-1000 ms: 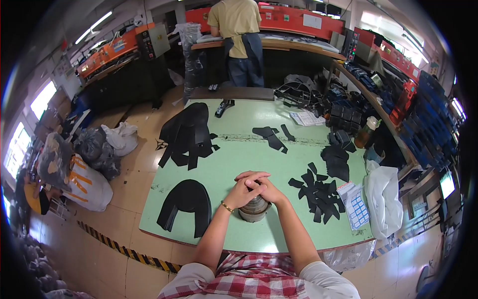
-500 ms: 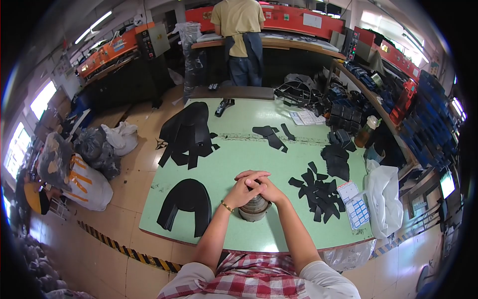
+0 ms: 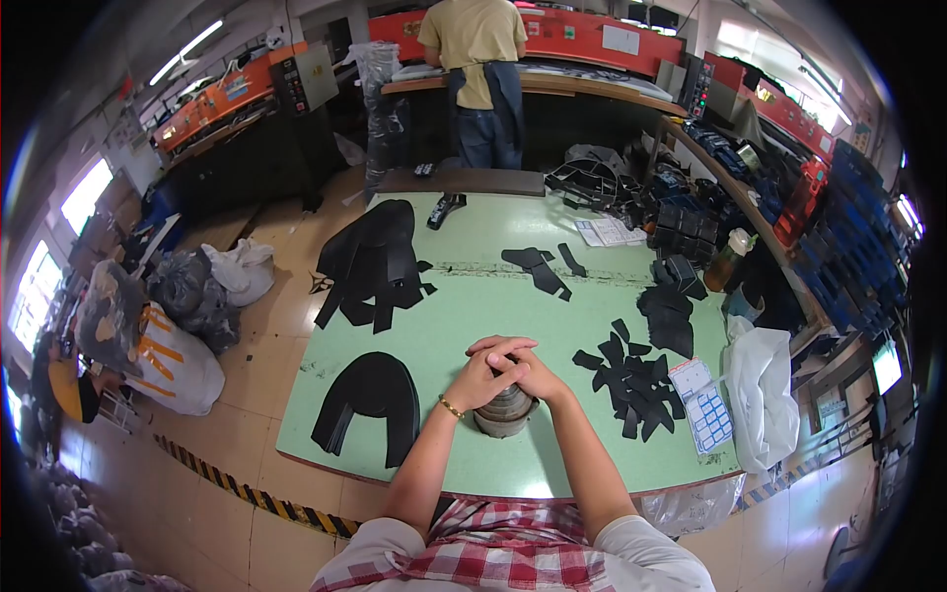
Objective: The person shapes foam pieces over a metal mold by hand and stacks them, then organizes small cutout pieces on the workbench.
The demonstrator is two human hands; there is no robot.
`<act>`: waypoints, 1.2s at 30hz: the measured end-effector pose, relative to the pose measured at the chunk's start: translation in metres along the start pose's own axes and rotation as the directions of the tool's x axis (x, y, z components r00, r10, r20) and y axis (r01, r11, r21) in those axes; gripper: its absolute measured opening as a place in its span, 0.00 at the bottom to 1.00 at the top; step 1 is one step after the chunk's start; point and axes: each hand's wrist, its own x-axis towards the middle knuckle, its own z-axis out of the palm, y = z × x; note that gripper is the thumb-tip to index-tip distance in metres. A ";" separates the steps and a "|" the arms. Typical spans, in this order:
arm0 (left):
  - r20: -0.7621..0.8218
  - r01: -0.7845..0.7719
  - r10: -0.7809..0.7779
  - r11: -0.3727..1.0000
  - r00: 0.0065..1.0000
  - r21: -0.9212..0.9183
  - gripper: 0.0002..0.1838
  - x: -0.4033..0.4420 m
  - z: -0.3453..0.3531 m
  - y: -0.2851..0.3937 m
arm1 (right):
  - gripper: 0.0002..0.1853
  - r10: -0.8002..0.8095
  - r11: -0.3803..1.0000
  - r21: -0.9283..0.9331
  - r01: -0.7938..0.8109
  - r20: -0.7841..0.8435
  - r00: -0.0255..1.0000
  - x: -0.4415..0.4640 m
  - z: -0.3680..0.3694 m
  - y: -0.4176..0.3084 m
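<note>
On the near part of the pale green table (image 3: pixel 473 316), my left hand (image 3: pixel 481 383) and my right hand (image 3: pixel 534 375) are clasped with interlaced fingers. Both are closed over the top of a grey, ribbed, round block (image 3: pixel 502 418) standing upright. Its top is hidden under my palms, so I cannot tell exactly what it is. To the left lies a stack of black U-shaped pieces (image 3: pixel 367 380). Right of my hands is a loose heap of small black cut pieces (image 3: pixel 631 390). A few more black pieces (image 3: pixel 538 268) lie farther back.
More black sheets (image 3: pixel 370 261) lie back left, near a black tape-gun-like tool (image 3: pixel 446 210). A printed card (image 3: pixel 702 405) and white plastic bag (image 3: pixel 760 395) are at the right edge. A bottle (image 3: pixel 730 259) stands behind. A person (image 3: pixel 478 79) faces a red machine (image 3: pixel 592 41).
My hands stay clasped on the round block. The person at the back has shifted very slightly; the pieces on the table lie as before.
</note>
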 end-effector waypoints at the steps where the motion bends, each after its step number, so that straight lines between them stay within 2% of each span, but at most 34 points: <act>1: 0.002 0.004 -0.004 1.000 1.000 -0.004 0.22 0.000 0.000 0.000 | 0.22 -0.005 1.000 0.010 0.005 0.009 1.000 0.000 0.000 -0.001; 19: 0.000 0.006 -0.006 1.000 1.000 -0.007 0.22 -0.001 0.001 0.001 | 0.22 -0.013 1.000 0.007 0.013 0.001 1.000 -0.001 0.001 0.000; 20: 0.001 0.008 -0.008 1.000 1.000 -0.005 0.22 -0.002 0.001 0.002 | 0.26 0.056 0.998 0.038 -0.058 0.047 0.997 0.000 -0.004 0.011; 22: 0.004 0.010 -0.010 1.000 1.000 -0.002 0.23 -0.002 0.001 0.003 | 0.41 0.189 0.975 0.089 -0.202 0.144 0.971 0.005 -0.013 0.019; 24: 0.004 0.010 -0.010 1.000 1.000 -0.006 0.23 -0.002 0.001 0.002 | 0.26 0.060 0.998 0.033 -0.062 0.045 0.997 -0.001 -0.003 0.008; 25: 0.004 0.010 -0.010 1.000 1.000 -0.008 0.23 -0.002 0.001 0.001 | 0.22 -0.008 1.000 0.001 0.008 -0.001 1.000 -0.003 0.003 -0.003; 36: 0.007 -0.016 0.017 1.000 1.000 -0.015 0.22 -0.004 0.003 0.000 | 0.21 -0.021 1.000 -0.012 0.021 -0.012 1.000 -0.006 0.003 0.000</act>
